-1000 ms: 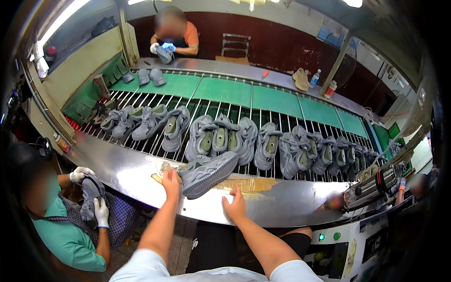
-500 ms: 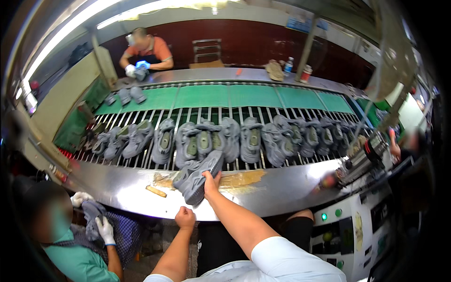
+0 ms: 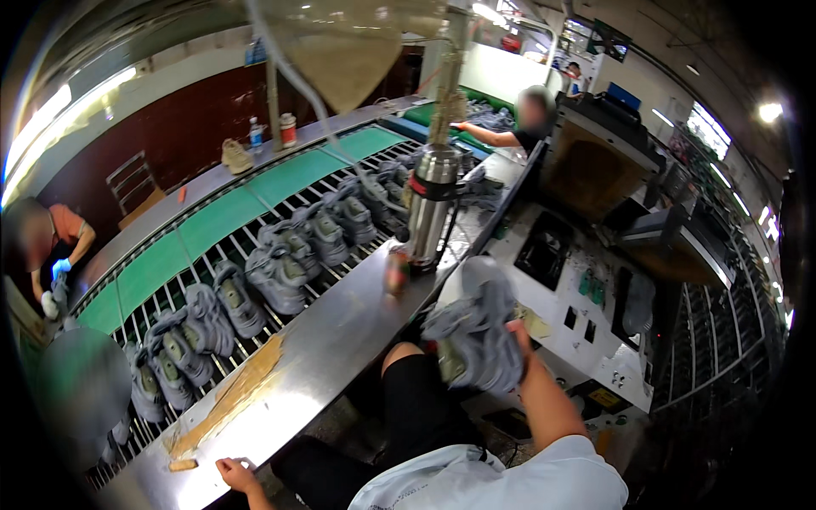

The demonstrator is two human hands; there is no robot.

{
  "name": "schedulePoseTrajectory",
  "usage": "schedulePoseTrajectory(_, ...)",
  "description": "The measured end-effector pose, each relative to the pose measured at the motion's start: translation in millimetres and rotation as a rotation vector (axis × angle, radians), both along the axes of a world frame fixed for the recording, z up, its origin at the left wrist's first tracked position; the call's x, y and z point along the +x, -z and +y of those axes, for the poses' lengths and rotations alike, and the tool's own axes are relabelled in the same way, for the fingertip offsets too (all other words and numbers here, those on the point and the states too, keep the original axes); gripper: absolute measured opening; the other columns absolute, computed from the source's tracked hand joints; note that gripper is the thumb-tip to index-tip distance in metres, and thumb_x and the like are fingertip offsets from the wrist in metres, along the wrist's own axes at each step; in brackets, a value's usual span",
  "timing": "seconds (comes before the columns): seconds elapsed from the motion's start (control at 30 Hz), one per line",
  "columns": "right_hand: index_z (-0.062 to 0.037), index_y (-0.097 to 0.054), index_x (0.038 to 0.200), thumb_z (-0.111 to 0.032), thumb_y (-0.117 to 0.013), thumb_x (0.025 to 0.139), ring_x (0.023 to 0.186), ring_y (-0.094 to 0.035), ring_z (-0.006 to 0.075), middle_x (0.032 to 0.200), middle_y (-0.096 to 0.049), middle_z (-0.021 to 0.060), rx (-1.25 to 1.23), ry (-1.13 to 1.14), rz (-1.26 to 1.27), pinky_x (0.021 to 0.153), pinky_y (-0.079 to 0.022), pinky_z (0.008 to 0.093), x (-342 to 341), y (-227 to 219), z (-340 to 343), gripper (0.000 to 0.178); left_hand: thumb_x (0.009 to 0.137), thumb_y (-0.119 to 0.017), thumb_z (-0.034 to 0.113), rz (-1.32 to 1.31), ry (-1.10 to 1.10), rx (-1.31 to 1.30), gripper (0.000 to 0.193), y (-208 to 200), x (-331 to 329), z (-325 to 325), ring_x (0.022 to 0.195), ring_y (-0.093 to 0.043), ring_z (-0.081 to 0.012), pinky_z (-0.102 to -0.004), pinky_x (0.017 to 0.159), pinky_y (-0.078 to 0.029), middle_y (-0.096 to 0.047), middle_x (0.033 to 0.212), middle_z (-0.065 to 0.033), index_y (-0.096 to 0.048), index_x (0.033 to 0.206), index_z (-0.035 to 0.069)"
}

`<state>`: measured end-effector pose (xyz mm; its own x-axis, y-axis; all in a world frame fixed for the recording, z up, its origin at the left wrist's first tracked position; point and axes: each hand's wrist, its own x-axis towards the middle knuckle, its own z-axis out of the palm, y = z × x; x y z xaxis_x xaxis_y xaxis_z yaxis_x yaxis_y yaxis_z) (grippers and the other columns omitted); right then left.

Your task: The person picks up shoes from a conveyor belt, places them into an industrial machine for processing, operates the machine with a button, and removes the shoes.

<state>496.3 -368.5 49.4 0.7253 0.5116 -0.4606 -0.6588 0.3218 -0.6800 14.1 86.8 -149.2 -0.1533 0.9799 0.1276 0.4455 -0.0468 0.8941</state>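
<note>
Your right grip [image 3: 524, 347] clasped grey shoes [image 3: 483, 340] at its left, likely keeping them together; your left grip's [image 3: 235, 473] closure was unclear.

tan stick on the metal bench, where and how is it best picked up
The tan stick is likely best pinched across its middle, by its two long sides, coming from above and the right: it looks short and narrow, lies flat on the metal bench with its upper side exposed, and the left grip is just to its right.
</note>
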Motion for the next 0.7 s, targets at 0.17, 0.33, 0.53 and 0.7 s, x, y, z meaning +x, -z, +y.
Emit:
schedulePoseTrajectory(0.17,-0.0098,-0.036,0.141,-0.027,-0.06,0.069,0.113,-0.051,0.0291,0.126,-0.052,0.0119,-0.325,0.481,-0.468,0.094,-0.044,0.0389,111,-73,-113,0.077,0.088,-0.053,0.029,-0.131,-0.237,-0.161,0.03,31,-5,18,0.072,-0.061,-0.0365,-0.0461,0.073,-0.049,-0.065,0.089,-0.0216,-0.06,0.107,0.006)
schedulePoseTrajectory(0.33,-0.0081,-0.034,0.144,-0.036,-0.064,0.065,0.124,-0.047,0.0323,0.138,-0.046,0.0209,-1.119,0.672,-0.806,0.099,-0.039,0.0366,256,-115,-159,0.089,0.089,-0.05,0.017,-0.315,-0.036,-0.055,0.017,15,72,2,0.073,-0.043,-0.0215,-0.0338,0.068,-0.039,-0.045,0.082,-0.0094,-0.043,0.09,0.002)
schedulePoseTrajectory(0.53,-0.0067,-0.031,0.144,-0.05,-0.062,0.062,0.128,-0.042,0.0366,0.141,-0.039,0.0254,-1.708,0.39,-0.496,0.104,-0.036,0.0388,318,-128,-102,0.097,0.091,-0.046,0.007,-0.282,0.362,-0.143,0.02,-10,197,-49,0.056,-0.041,-0.009,-0.0251,0.051,-0.034,-0.047,0.063,-0.0007,-0.046,0.072,0.004)
schedulePoseTrajectory(0.7,-0.0072,-0.029,0.145,-0.056,-0.06,0.068,0.13,-0.041,0.0368,0.141,-0.039,0.0254,-1.819,0.293,-0.26,0.107,-0.034,0.0422,312,-97,-64,0.096,0.082,-0.054,0.008,0.134,0.312,0.053,0.016,-18,218,-62,0.053,-0.046,-0.0166,-0.0321,0.051,-0.038,-0.05,0.057,-0.0069,-0.049,0.068,0.002)
